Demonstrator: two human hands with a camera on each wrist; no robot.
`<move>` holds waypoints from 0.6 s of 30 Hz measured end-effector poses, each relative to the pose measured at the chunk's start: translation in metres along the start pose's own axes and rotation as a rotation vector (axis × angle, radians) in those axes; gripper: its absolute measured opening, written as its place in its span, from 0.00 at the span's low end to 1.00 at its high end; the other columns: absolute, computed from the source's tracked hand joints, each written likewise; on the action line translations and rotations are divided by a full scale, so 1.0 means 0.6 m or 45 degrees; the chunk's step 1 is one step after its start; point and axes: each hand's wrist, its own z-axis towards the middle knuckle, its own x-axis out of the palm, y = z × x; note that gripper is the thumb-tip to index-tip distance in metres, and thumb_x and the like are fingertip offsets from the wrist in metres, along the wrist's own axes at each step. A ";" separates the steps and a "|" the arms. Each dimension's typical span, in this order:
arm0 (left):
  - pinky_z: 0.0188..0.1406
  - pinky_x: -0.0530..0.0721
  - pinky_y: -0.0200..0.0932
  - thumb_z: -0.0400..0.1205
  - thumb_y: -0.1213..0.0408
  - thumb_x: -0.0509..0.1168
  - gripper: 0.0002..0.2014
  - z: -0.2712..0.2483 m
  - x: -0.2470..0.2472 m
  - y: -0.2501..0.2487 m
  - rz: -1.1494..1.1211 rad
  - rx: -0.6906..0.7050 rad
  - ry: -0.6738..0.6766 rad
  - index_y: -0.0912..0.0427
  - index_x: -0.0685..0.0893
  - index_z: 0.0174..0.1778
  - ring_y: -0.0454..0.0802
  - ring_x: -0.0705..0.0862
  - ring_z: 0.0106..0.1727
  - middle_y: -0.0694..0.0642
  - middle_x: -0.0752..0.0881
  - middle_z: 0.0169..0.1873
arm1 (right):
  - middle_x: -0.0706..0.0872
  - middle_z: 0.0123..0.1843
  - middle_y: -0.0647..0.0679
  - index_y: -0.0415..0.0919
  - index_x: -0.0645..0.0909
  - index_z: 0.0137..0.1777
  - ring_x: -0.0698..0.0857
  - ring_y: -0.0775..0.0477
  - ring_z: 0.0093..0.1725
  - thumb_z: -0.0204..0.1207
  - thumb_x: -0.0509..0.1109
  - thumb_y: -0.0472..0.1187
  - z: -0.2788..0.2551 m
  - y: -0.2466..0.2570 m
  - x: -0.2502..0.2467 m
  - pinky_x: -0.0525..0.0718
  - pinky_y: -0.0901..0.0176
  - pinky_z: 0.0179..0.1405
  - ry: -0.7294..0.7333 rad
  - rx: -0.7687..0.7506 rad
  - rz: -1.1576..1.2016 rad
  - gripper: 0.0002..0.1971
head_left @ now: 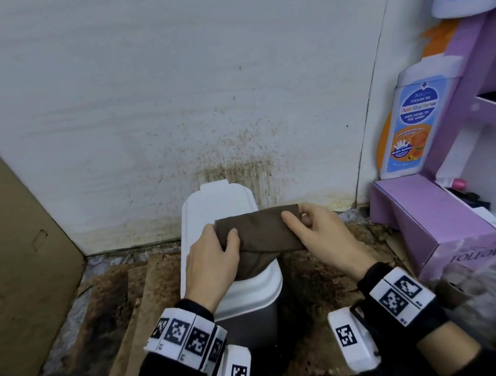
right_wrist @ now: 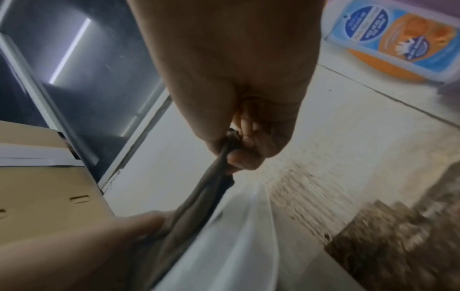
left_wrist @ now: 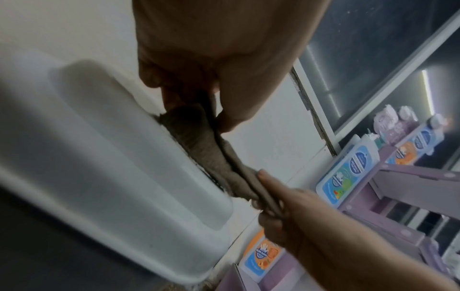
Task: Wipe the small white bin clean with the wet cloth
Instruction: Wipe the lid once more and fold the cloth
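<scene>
Both hands had the cloth [head_left: 262, 231], and it was all in the pinch. The left thumb [head_left: 230, 239] lay on top of the brown fabric with the fingers curled beneath, clamping its left end; the left hand [head_left: 209, 260] sat over the near-left part of the lid. Over on the other side the right hand [head_left: 320, 235] nipped the right end between thumb and curled fingers, and the right wrist view showed the fabric bunched tight in that pinch [right_wrist: 231, 149].

Between the two grips the cloth was pulled into a folded band, its long axis running left to right across the bin [head_left: 218, 208], crosswise to the lid's own length. A loose fold sagged from the band's near edge onto the lid. From the left wrist view the cloth [left_wrist: 199, 141] lay against the lid's edge.

The bin stood on the stained floor [head_left: 317, 277] right at the foot of a spattered white wall [head_left: 172, 89], its long axis pointing away from the person toward that wall, the lid's tab at the far end. Cardboard [head_left: 11, 238] leaned at the left. To the right stood a purple stand [head_left: 440, 210] with a wash bottle cutout [head_left: 415, 125] upright at its end.
</scene>
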 end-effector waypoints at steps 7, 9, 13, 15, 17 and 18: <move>0.46 0.86 0.48 0.90 0.50 0.59 0.14 0.002 0.039 -0.081 -0.221 0.231 0.093 0.58 0.79 0.52 0.45 0.86 0.46 0.54 0.87 0.44 | 0.85 0.30 0.39 0.36 0.79 0.44 0.83 0.47 0.28 0.88 0.63 0.57 -0.012 -0.003 -0.122 0.77 0.51 0.30 -0.100 -0.071 -0.226 0.23; 0.47 0.87 0.41 0.90 0.49 0.59 0.12 0.005 0.056 -0.113 -0.291 0.297 0.145 0.55 0.80 0.56 0.42 0.86 0.49 0.49 0.88 0.47 | 0.85 0.25 0.46 0.39 0.78 0.41 0.83 0.50 0.25 0.88 0.64 0.57 -0.020 -0.010 -0.163 0.76 0.52 0.30 -0.149 -0.054 -0.236 0.22; 0.51 0.85 0.34 0.90 0.50 0.59 0.11 0.014 0.100 -0.176 -0.371 0.452 0.264 0.50 0.80 0.62 0.32 0.84 0.53 0.42 0.86 0.53 | 0.76 0.17 0.56 0.39 0.74 0.37 0.75 0.58 0.20 0.88 0.66 0.53 -0.041 -0.041 -0.241 0.68 0.66 0.24 -0.229 -0.015 -0.271 0.21; 0.46 0.83 0.28 0.90 0.50 0.59 0.11 0.018 0.136 -0.209 -0.371 0.540 0.351 0.51 0.80 0.62 0.30 0.84 0.52 0.42 0.86 0.53 | 0.77 0.19 0.53 0.38 0.77 0.40 0.75 0.57 0.22 0.87 0.66 0.54 -0.060 -0.070 -0.282 0.67 0.63 0.26 -0.282 0.022 -0.289 0.21; 0.48 0.86 0.35 0.90 0.50 0.59 0.13 0.020 0.178 -0.239 -0.355 0.604 0.436 0.53 0.80 0.63 0.33 0.85 0.51 0.44 0.87 0.53 | 0.81 0.20 0.49 0.45 0.77 0.39 0.79 0.56 0.22 0.88 0.67 0.52 -0.084 -0.105 -0.318 0.74 0.57 0.29 -0.332 0.074 -0.210 0.17; 0.50 0.87 0.40 0.90 0.50 0.60 0.13 0.019 0.201 -0.255 -0.344 0.624 0.481 0.53 0.80 0.62 0.36 0.86 0.51 0.45 0.88 0.53 | 0.83 0.21 0.46 0.48 0.76 0.38 0.81 0.54 0.23 0.88 0.68 0.51 -0.099 -0.122 -0.333 0.76 0.53 0.30 -0.363 0.098 -0.184 0.16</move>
